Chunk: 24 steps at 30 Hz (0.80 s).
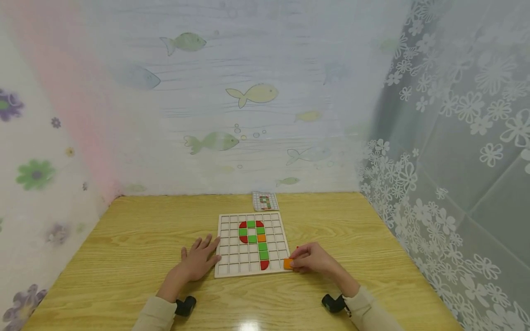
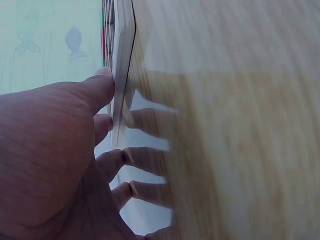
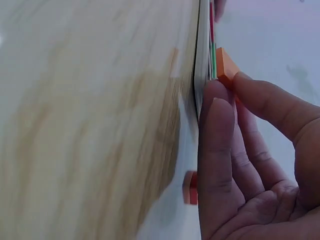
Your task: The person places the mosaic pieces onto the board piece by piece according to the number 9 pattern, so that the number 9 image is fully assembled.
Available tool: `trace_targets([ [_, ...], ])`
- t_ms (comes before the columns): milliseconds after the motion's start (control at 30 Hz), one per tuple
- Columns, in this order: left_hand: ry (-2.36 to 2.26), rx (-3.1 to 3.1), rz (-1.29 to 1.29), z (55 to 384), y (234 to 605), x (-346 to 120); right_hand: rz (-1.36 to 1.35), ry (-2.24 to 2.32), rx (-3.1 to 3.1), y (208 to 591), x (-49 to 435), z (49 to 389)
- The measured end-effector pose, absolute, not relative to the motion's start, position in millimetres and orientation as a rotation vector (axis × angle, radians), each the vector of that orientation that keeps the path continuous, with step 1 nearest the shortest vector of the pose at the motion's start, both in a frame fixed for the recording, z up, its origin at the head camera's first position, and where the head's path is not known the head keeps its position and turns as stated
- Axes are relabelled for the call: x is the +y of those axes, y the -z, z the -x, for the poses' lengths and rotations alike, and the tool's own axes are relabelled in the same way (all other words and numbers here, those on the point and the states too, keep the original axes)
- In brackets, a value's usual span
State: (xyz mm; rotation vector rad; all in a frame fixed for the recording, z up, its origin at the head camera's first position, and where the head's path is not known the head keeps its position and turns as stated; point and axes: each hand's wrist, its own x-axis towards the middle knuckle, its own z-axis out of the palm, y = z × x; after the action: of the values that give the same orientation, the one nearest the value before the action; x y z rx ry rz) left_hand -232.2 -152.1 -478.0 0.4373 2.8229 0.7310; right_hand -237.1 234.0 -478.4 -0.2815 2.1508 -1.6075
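A white square grid board (image 1: 232, 259) lies on the table, with red, green and orange tiles set in its cells in the shape of a 9. My left hand (image 1: 199, 259) rests with spread fingers at the board's left edge; in the left wrist view its thumb (image 2: 102, 90) touches the board's side. At the lower right corner of the board my right hand (image 1: 313, 258) pinches an orange tile (image 1: 287, 263) between thumb and fingers. The right wrist view shows that orange tile (image 3: 226, 65) just above the board, and a red piece (image 3: 190, 187) partly hidden behind the fingers.
Behind the board lies a small pattern card (image 1: 265, 201) printed with a similar 9. The wooden table (image 1: 157, 230) meets a fish-patterned curtain (image 1: 256, 138) at the back. Flower-patterned sheets (image 1: 463, 207) hang at the sides.
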Motion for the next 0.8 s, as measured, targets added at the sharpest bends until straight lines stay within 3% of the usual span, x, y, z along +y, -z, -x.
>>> trace_targets([
  [800,-0.729,2.816,-0.436,234,480,-153,0.365,1.448,2.320,472,188,232],
])
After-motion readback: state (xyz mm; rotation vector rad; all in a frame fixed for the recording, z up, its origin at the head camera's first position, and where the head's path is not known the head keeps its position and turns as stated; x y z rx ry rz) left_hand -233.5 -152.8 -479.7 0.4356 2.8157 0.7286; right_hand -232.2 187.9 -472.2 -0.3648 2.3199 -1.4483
